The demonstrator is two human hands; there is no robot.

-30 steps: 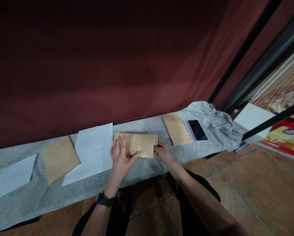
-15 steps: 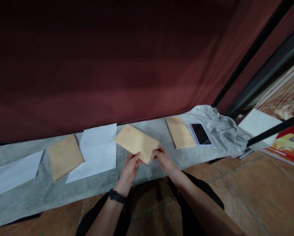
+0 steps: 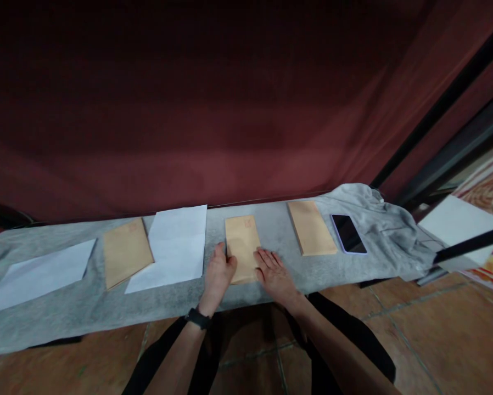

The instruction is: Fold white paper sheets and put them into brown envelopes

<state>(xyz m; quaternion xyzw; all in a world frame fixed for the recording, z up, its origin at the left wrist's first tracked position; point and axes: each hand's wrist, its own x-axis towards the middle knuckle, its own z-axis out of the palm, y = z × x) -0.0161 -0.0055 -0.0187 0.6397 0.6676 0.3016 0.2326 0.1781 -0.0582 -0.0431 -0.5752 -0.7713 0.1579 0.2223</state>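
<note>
A brown paper envelope [image 3: 242, 236] with a faint red stamp box lies lengthwise on the grey cloth in front of me. My left hand [image 3: 219, 272] rests at its left edge, thumb on the paper and fingers apart from it. Flat fingers of my right hand [image 3: 274, 274] touch its right edge. Neither hand grips it. Right of it lies a stack of brown envelopes [image 3: 312, 227]. To the left, more brown envelopes [image 3: 127, 252] overlap the edge of some white paper sheets [image 3: 176, 247].
A phone [image 3: 348, 234] with a lilac case lies right of the envelope stack. Another white sheet [image 3: 40, 274] is at the far left. Grey cloth [image 3: 267, 211] covers the narrow bench, bunched at its right end. A dark red curtain [image 3: 230, 137] hangs behind; black metal bars [image 3: 436, 115] stand at the right.
The envelope, held tilted in both hands before, now lies straight on the cloth. Both hands have loosened their pinch and rest along its sides. The view has shifted slightly.
</note>
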